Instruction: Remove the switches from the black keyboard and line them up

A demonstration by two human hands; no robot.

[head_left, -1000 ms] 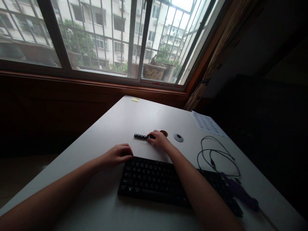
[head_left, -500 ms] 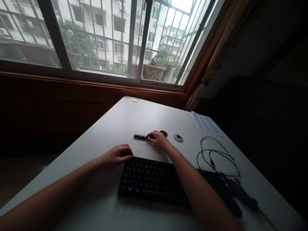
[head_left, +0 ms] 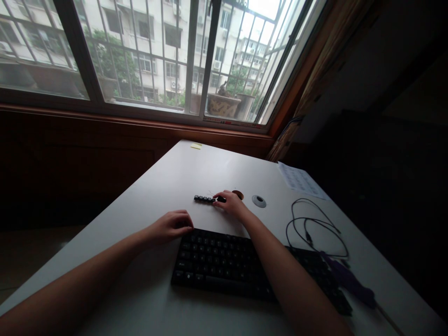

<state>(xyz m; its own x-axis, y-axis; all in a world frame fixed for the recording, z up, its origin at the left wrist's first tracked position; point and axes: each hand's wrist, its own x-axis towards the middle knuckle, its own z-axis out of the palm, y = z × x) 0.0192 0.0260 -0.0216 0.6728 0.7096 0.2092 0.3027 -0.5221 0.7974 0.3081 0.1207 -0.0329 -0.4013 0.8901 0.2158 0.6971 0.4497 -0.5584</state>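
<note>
A black keyboard [head_left: 220, 261] lies on the white table before me. At its back left corner, my left hand [head_left: 175, 224] rests with curled fingers, thumb and fingertips against the corner. Beyond the keyboard, a short row of black keycaps [head_left: 201, 199] sits on the tabletop. My right hand [head_left: 229, 201] is at the right end of that row, thumb and fingers closed around a dark keycap [head_left: 221, 199]. Its fingers partly hide the piece. My right forearm crosses over the keyboard and covers some of its keys.
Right of my right hand are a brown round hole [head_left: 238, 194] and a grey cable grommet [head_left: 259, 201]. A black cable [head_left: 317, 224] lies coiled near a purple-handled tool [head_left: 350, 282] on the keyboard's right side. Printed paper [head_left: 301, 179] and a yellow note [head_left: 196, 145] lie farther back.
</note>
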